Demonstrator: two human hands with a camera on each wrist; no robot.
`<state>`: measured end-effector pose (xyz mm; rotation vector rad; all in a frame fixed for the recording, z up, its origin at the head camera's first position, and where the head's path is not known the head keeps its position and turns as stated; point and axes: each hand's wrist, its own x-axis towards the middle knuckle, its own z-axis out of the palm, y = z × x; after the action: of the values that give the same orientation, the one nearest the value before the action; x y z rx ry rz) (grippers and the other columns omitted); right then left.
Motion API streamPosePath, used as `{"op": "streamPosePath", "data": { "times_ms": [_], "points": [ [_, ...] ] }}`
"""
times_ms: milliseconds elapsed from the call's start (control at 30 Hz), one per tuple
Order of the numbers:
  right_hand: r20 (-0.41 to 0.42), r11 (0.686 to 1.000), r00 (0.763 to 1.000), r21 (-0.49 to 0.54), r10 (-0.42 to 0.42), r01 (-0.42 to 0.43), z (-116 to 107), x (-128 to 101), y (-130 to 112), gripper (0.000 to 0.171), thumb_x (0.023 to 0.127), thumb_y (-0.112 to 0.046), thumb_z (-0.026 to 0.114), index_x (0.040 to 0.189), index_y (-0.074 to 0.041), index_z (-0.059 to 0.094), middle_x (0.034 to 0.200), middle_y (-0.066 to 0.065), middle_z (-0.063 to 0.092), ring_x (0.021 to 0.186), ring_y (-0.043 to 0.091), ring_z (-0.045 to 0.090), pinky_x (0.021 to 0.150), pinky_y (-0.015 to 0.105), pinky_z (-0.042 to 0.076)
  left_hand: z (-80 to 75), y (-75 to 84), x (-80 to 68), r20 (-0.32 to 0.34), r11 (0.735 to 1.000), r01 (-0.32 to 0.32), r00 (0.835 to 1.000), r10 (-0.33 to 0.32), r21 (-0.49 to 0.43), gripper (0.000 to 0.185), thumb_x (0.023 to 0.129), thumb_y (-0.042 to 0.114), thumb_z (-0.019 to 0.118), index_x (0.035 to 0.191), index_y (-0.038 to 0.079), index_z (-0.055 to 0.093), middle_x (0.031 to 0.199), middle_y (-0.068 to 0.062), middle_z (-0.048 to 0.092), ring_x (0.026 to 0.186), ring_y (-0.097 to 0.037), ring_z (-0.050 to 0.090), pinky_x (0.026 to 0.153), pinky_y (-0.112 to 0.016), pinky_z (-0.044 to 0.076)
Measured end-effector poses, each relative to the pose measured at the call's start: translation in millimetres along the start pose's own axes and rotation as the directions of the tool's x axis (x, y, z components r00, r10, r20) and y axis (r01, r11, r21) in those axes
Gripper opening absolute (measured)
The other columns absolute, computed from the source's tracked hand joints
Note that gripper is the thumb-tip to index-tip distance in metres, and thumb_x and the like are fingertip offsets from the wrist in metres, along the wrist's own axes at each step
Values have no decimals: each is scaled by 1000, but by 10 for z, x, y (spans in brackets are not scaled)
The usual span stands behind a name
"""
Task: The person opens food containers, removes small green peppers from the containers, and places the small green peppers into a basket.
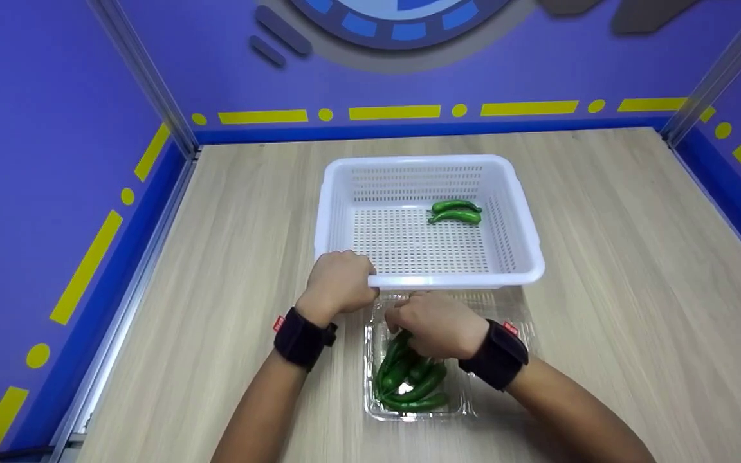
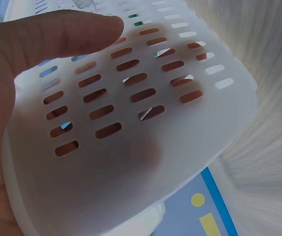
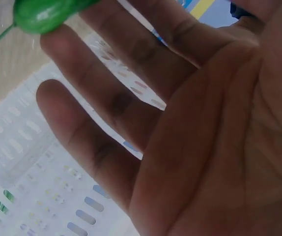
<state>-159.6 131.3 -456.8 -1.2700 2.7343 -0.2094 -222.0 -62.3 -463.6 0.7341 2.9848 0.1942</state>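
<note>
My left hand (image 1: 343,280) grips the near-left rim of a white perforated basket (image 1: 454,280); in the left wrist view, its thumb (image 2: 77,35) lies along the slotted wall. Two green chili peppers (image 1: 455,217) lie side by side at the right of the basket's floor. My right hand (image 1: 438,325) is over a clear plastic clamshell box (image 1: 369,386) in front of the basket, with several green chili peppers (image 1: 417,393) piled inside. In the right wrist view, its fingers hold a green chili pepper (image 3: 45,12) near the fingertips; the thumb's contact is hidden.
The box's clear lid (image 1: 518,308) lies folded out to the right, partly under my right wrist. A wooden table (image 1: 248,225) carries everything. Blue panels (image 1: 409,83) with yellow markings stand at the back and both sides.
</note>
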Motion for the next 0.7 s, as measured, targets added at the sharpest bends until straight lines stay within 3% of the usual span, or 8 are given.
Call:
{"op": "streamPosePath", "data": {
  "times_ms": [333, 700],
  "points": [
    [-54, 997, 997, -62, -53, 50, -1, -10, -3, 20, 74, -3, 74, 84, -19, 67, 81, -2, 69, 71, 18, 66, 60, 34, 51, 6, 2, -4, 5, 1000, -1, 1000, 1, 7, 25, 78, 26, 69, 58, 21, 55, 59, 4, 54, 56, -20, 53, 53, -41, 43],
    [-74, 996, 994, -48, -80, 77, -34, -14, -8, 18, 76, -4, 73, 84, -19, 68, 82, -3, 68, 71, 16, 65, 60, 32, 50, 13, -7, 3, 4, 1000, -8, 1000, 8, 15, 29, 78, 27, 68, 56, 22, 51, 59, 5, 53, 57, -20, 53, 55, -41, 45]
  ]
}}
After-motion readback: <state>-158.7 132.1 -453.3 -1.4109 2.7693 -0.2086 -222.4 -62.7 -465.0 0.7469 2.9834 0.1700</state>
